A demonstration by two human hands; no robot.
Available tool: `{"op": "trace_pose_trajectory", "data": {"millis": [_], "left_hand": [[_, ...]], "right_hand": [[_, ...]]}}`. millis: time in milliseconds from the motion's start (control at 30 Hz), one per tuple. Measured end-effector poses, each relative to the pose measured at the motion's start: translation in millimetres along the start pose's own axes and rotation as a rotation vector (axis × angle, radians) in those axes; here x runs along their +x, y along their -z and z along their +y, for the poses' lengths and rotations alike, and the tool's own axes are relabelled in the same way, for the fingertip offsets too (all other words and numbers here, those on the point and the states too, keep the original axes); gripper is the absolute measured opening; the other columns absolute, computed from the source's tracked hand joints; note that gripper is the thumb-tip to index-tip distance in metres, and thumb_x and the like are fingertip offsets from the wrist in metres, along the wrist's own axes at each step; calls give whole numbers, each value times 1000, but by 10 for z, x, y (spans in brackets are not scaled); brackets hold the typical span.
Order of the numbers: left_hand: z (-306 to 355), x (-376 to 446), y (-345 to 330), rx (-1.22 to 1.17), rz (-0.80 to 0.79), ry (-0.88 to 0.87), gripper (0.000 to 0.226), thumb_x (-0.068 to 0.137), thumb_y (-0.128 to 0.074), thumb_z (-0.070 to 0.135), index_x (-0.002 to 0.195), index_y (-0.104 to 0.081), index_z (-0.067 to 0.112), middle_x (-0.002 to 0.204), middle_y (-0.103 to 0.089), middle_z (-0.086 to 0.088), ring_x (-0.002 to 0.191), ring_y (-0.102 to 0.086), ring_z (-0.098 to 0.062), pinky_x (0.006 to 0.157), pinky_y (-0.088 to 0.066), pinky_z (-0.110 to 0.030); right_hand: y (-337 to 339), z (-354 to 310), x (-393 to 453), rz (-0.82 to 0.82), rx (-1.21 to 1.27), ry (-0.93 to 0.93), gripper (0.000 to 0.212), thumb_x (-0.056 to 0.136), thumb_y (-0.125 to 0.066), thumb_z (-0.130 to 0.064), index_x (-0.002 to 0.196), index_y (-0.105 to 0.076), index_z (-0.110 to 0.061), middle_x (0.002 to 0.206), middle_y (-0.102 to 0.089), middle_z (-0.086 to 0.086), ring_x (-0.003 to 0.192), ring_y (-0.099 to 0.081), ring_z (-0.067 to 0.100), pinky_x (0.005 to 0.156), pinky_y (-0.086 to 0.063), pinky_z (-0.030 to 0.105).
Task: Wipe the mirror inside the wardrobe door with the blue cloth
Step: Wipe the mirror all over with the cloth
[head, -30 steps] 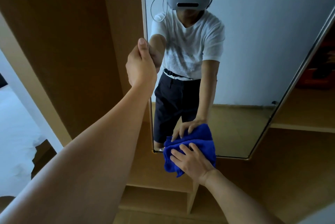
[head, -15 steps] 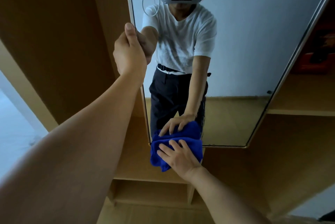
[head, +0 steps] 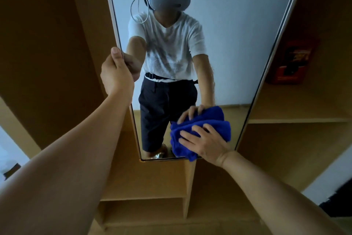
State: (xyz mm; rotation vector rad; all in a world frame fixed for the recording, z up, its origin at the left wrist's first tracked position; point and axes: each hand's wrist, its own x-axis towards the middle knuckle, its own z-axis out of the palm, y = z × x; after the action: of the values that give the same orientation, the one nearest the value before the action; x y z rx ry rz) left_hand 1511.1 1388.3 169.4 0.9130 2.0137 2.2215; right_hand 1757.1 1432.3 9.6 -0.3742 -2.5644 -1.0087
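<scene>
A tall framed mirror [head: 234, 48] fills the upper middle of the view, fixed to a wooden wardrobe door [head: 45, 48]. My left hand [head: 116, 75] grips the mirror's left edge, thumb up along the frame. My right hand [head: 205, 142] presses a bunched blue cloth [head: 182, 139] flat against the glass near the mirror's lower right corner. The glass reflects a person in a white T-shirt, dark shorts and a headset, along with the cloth and both hands.
Wooden wardrobe shelves [head: 297, 120] stand to the right of the mirror, with a red-orange box [head: 291, 63] on one. Lower compartments with a vertical divider [head: 188, 189] sit beneath the mirror. A pale wall shows at far left and lower right.
My right hand has slid the blue cloth rightward along the bottom of the glass. My left hand keeps its grip on the left edge, and the view has shifted.
</scene>
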Motion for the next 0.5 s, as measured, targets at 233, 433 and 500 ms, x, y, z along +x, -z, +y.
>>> {"op": "trace_pose_trajectory", "data": {"millis": [233,433,500], "left_hand": [[22,-24,60,16,-52,18,39,97,-27,51,68,-48,37,77,-57,15,73,-54,2,61,-37,-20],[15,-34,40,6,-41,14,39,98,-26,50,68,-47,37,76,-55,16,71,-52,3,58,-34,-16],[6,-19,26,8,-20,4,40,98,-27,49,66,-48,35,73,-55,15,69,-53,4,57,-35,-16]], "right_hand": [[626,696,763,452,-94,-258,39,88,-51,-12,125,-58,-25,123,-62,2,103,-45,27,82,-37,42],[552,646,825,564,-110,-334,38,90,-49,-13,125,-56,-26,125,-61,3,103,-47,27,81,-40,42],[332,438,633,457,-90,-256,38,91,-50,-18,128,-51,-26,130,-51,1,105,-46,27,83,-40,41]]}}
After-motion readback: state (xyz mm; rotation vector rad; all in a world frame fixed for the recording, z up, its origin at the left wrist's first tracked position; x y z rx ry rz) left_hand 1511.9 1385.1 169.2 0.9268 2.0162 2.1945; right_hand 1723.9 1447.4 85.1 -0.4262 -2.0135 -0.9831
